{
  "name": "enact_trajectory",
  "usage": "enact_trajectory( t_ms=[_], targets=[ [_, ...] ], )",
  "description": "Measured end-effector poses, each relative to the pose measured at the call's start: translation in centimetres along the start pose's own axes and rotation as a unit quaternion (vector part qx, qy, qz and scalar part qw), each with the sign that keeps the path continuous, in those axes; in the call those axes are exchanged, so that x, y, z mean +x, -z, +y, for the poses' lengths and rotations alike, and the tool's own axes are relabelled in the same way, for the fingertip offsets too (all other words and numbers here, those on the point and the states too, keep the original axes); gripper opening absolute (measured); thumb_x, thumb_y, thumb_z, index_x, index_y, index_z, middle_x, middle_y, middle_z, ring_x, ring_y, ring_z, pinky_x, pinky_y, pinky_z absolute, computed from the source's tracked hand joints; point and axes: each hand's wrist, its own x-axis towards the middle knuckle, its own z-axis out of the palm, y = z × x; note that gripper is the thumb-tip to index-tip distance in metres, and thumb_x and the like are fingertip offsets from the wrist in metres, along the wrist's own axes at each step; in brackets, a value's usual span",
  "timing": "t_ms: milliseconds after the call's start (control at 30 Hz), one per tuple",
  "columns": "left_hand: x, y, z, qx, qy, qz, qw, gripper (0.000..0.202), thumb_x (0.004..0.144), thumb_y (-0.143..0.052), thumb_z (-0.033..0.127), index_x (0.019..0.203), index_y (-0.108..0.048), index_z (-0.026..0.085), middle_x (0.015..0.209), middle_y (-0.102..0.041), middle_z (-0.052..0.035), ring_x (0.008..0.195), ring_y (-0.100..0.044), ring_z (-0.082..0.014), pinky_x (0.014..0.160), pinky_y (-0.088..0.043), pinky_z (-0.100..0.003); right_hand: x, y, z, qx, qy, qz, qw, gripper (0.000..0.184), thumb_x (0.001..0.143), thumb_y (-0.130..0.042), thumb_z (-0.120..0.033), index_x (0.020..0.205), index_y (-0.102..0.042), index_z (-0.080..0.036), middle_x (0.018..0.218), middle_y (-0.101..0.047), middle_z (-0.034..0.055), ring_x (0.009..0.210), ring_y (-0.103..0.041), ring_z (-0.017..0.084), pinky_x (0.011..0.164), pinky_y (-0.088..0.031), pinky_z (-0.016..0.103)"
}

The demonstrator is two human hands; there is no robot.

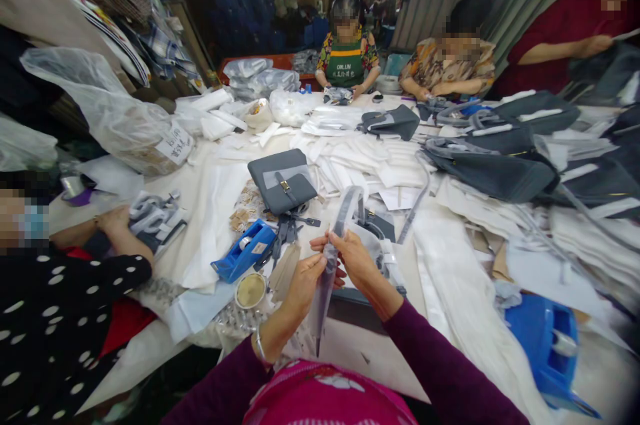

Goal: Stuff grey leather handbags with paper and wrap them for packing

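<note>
Both of my hands are closed on a grey bag strap (324, 295) wrapped in clear plastic film. My left hand (301, 283) pinches it from the left, while my right hand (357, 263) grips it a little higher. Above my fingers the strap curves over in a loop; its lower end hangs toward my lap. A dark grey handbag (350, 305) lies beneath my hands, largely hidden by them and by white wrapping. Left of my hands are small dark leather tabs (286, 230) and a blue tape dispenser (245, 250). Beyond these lies a grey flap piece (283, 181) with a gold buckle.
A round tin (251, 291) stands near the front edge. Another blue tape dispenser (543, 345) is at right. White padding sheets (455, 271) and grey bags (495, 158) cover the right side. Co-workers sit at left and across the table (210, 165).
</note>
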Motion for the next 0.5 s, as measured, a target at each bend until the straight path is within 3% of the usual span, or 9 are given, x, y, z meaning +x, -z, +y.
enact_trajectory(
  t_ms=[100, 200, 267, 367, 500],
  targets=[
    [-0.5, -0.2, 0.1, 0.015, -0.004, 0.036, 0.999, 0.044, 0.081, -0.058, 0.058, 0.084, -0.059, 0.014, 0.061, -0.06, -0.0015, 0.042, -0.049, -0.0089, 0.043, -0.037, -0.02, -0.2, -0.7, 0.1, 0.061, -0.009, -0.007, 0.998, 0.037, 0.078, -0.064, -0.05, 0.085, -0.062, -0.014, 0.076, -0.072, 0.0073, 0.05, -0.056, 0.011, 0.039, -0.03, 0.018],
    [-1.7, 0.0, 0.1, 0.035, 0.002, 0.087, 0.996, 0.047, 0.077, -0.061, 0.061, 0.079, -0.057, 0.015, 0.051, -0.048, 0.0045, 0.036, -0.031, -0.0028, 0.037, -0.019, -0.017, 0.7, -0.9, 0.2, 0.142, -0.013, -0.018, 0.99, 0.037, 0.076, -0.066, -0.05, 0.09, -0.059, -0.017, 0.078, -0.072, 0.0078, 0.065, -0.066, 0.019, 0.047, -0.043, 0.023],
    [-2.9, 0.4, 0.0, 0.042, 0.027, 0.102, 0.994, 0.049, 0.071, -0.066, 0.063, 0.081, -0.058, 0.015, 0.048, -0.042, 0.0068, 0.036, -0.025, -0.0018, 0.037, -0.013, -0.016, 2.2, -0.5, 0.1, 0.193, -0.014, 0.001, 0.981, 0.035, 0.078, -0.065, -0.049, 0.089, -0.058, -0.016, 0.08, -0.072, 0.0097, 0.072, -0.069, 0.023, 0.059, -0.051, 0.03],
    [-5.3, 1.4, -0.4, 0.044, 0.072, 0.116, 0.99, 0.054, 0.064, -0.072, 0.065, 0.086, -0.06, 0.017, 0.046, -0.041, 0.0075, 0.037, -0.022, -0.0016, 0.038, -0.01, -0.016, 5.3, 1.2, -0.4, 0.256, -0.03, 0.054, 0.965, 0.023, 0.085, -0.059, -0.04, 0.085, -0.055, -0.018, 0.086, -0.073, 0.0118, 0.081, -0.07, 0.024, 0.075, -0.055, 0.037],
    [-8.5, 3.0, -1.2, 0.057, 0.126, 0.108, 0.984, 0.057, 0.059, -0.073, 0.068, 0.085, -0.063, 0.018, 0.045, -0.045, 0.0048, 0.036, -0.023, -0.0019, 0.038, -0.007, -0.017, 10.0, 5.1, -1.1, 0.272, -0.05, 0.102, 0.955, 0.012, 0.09, -0.044, -0.026, 0.083, -0.052, -0.02, 0.096, -0.072, 0.0121, 0.092, -0.069, 0.021, 0.084, -0.054, 0.038]
  ],
)
